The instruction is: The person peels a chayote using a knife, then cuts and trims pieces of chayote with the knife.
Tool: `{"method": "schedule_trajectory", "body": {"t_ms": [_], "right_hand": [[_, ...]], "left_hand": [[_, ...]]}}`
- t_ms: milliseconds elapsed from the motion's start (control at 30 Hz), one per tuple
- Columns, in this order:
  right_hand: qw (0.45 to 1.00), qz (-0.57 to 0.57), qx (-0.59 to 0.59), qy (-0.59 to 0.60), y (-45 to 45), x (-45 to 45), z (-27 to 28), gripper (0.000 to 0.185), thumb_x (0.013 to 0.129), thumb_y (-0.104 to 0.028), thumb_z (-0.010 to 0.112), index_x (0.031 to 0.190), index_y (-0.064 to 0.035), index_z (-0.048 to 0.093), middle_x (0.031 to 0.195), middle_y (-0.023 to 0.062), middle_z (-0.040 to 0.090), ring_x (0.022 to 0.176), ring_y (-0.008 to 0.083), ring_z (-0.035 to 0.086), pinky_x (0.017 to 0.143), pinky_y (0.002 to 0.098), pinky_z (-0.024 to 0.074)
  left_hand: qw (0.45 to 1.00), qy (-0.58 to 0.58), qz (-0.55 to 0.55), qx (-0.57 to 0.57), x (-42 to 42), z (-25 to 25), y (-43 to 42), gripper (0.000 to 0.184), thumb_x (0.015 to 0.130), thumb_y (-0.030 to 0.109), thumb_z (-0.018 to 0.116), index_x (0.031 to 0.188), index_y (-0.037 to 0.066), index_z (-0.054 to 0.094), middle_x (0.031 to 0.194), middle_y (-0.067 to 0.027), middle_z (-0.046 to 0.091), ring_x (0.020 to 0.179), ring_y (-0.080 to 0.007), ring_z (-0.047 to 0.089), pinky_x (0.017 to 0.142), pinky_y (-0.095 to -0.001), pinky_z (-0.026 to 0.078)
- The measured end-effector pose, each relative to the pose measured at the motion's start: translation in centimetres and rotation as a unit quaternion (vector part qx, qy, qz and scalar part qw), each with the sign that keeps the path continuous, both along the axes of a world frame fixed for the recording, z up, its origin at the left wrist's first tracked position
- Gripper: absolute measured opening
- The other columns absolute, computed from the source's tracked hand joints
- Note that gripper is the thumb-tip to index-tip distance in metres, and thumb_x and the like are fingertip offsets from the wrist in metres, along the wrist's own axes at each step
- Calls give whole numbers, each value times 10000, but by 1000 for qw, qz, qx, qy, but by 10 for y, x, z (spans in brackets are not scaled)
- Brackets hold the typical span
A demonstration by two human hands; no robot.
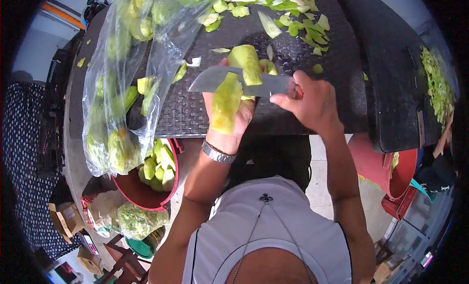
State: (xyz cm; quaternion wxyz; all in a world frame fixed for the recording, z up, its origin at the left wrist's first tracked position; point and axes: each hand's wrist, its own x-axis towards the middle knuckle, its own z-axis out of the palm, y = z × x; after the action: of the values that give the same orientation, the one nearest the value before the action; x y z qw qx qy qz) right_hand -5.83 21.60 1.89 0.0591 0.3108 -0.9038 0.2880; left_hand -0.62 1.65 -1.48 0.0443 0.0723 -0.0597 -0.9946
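Observation:
My left hand (243,119), with a watch at its wrist, is closed around a peeled pale green vegetable whose exact kind I cannot tell. A long slab (224,108) of it lies over the palm, in front of the blade. A thicker chunk (245,63) sits just beyond, close against the blade; most of my left fingers are hidden behind these pieces. In my right hand (315,101) is a wide-bladed knife (271,85), gripped near the handle end. Its blade crosses over the left hand, tip to the left.
Peelings (315,35) litter the far side of the dark woven-textured table (183,115). A clear plastic bag (156,59) of green vegetables hangs over the left edge. Below it stands a red bucket (174,179) with cut pieces; another red bucket (373,154) tilts at right.

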Motion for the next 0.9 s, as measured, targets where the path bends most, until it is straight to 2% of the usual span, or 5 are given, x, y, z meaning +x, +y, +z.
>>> {"method": "schedule_trajectory", "body": {"t_ms": [200,400,667,767,900], "right_hand": [[974,-132,113,-145,40,-91,8,711,875,-729,662,915,-20,713,755,246,677,821,455,707,762,508,545],[967,-213,97,-100,15,-59,40,722,881,-719,663,831,0,695,803,263,684,788,420,706,710,507,526],[997,4,-37,-72,-18,-6,13,529,839,-481,829,747,-39,553,615,144,571,588,334,618,581,454,487],[999,0,12,-39,-13,-18,12,684,814,-688,755,788,-14,643,686,178,670,674,382,708,656,472,552],[981,-139,55,-121,9,-61,4,796,882,-766,612,766,19,664,732,237,673,721,440,696,702,507,540]], "left_hand": [[990,-102,42,-85,-9,32,-3,478,1004,304,566,1330,-46,560,1302,-252,633,1145,-435,636,988,-553,541],[979,-146,34,-138,-16,24,-9,444,1015,316,585,1331,3,579,1315,-184,649,1167,-367,641,967,-542,538],[987,-90,62,-120,-3,9,3,446,1071,362,496,1372,35,532,1334,-159,634,1193,-346,644,999,-556,545],[985,-94,52,-135,1,13,4,475,1041,385,536,1355,29,561,1319,-162,651,1180,-347,653,976,-549,555],[985,-100,10,-138,5,26,-1,448,995,357,586,1289,22,626,1255,-153,694,1131,-333,676,938,-546,561]]}}
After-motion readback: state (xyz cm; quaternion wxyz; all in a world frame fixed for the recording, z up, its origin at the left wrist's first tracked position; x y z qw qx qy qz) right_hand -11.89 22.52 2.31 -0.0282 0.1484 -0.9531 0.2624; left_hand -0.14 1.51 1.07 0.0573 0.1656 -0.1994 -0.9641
